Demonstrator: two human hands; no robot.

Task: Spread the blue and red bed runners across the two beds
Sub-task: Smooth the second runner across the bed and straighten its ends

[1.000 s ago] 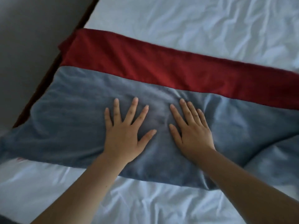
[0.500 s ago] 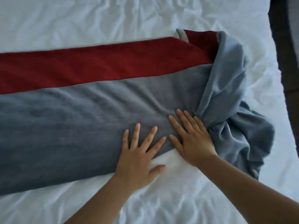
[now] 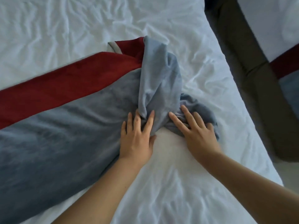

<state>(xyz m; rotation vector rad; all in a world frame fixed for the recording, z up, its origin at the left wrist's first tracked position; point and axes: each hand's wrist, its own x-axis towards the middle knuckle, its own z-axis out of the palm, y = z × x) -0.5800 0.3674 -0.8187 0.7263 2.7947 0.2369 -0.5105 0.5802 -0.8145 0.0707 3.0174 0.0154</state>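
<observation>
A blue and red bed runner (image 3: pixel 64 135) lies across the white bed (image 3: pixel 178 183), its red stripe (image 3: pixel 56 89) along the far side. Its right end (image 3: pixel 160 78) is folded back and bunched into a heap. My left hand (image 3: pixel 137 136) lies flat on the blue cloth just left of the bunch, fingers straight and spread. My right hand (image 3: pixel 195 131) presses flat on the crumpled folds at the runner's near right corner. Neither hand grips the cloth.
A dark gap of floor (image 3: pixel 252 78) separates this bed from a second bed (image 3: pixel 278 21) at the upper right, where another blue and red runner (image 3: pixel 288 75) shows at the frame edge. The white sheet is wrinkled all around.
Both hands have slid right along the runner to its bunched end. The right hand moved onto the crumpled folds, and the view swung right so the second bed shows.
</observation>
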